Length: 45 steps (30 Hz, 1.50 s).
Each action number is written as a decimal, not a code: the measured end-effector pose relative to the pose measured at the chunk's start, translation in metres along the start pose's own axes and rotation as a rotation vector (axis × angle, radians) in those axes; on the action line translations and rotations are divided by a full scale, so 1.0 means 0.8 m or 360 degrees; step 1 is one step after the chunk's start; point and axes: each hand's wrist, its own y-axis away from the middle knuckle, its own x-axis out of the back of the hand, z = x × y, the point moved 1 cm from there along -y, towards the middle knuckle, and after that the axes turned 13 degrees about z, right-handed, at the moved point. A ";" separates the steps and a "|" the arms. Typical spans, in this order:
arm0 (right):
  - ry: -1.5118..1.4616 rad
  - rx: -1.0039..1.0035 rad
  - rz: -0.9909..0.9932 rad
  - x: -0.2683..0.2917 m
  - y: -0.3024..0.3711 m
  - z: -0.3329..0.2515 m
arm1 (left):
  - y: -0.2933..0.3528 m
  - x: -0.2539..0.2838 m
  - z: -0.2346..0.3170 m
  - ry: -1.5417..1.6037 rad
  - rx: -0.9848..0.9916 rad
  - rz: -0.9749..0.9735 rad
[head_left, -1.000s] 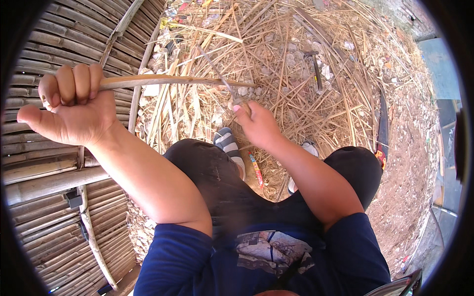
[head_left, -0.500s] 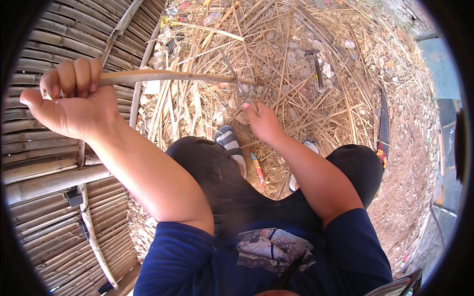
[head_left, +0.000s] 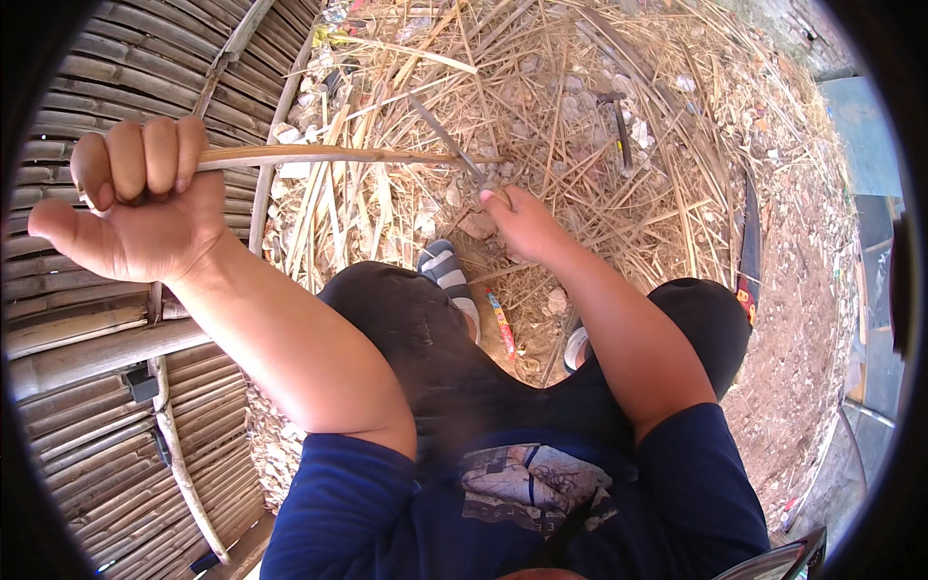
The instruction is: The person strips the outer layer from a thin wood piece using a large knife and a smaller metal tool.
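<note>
My left hand [head_left: 145,198], raised at the far left, is closed round one end of a long bamboo strip [head_left: 319,155]. The strip runs level to the right, its far end beyond my other hand. In front of my knees, my right hand [head_left: 525,224] is wrapped round the handle of a knife [head_left: 440,132]. The handle is mostly hidden in my fist. The knife's narrow blade points up and left and crosses the strip near its far end. Whether the edge touches the strip I cannot tell.
A slatted bamboo wall [head_left: 106,232] rises on the left. Split strips and shavings [head_left: 580,193] litter the ground, with a hammer [head_left: 622,135] among them. A handsaw [head_left: 749,242] lies at the right. A colourful wrapper [head_left: 501,324] is between my feet.
The knife blade has tilted further to the left across the strip. My left hand has dipped slightly, and the strip has rolled a little in its grip.
</note>
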 end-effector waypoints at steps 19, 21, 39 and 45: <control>0.0230 -0.0080 0.0263 -0.040 0.002 0.086 | 0.002 -0.009 -0.003 -0.0225 -0.0243 0.0200; 0.0189 -0.0079 0.0273 -0.045 -0.003 0.083 | 0.007 -0.022 -0.012 -0.0299 -0.0319 0.0258; 0.0237 -0.0296 0.0176 -0.027 -0.010 0.107 | 0.001 -0.032 -0.024 -0.0417 -0.0641 0.0731; -0.0067 0.0120 0.0166 -0.034 0.012 0.011 | 0.000 -0.037 -0.026 -0.0457 -0.0651 0.0641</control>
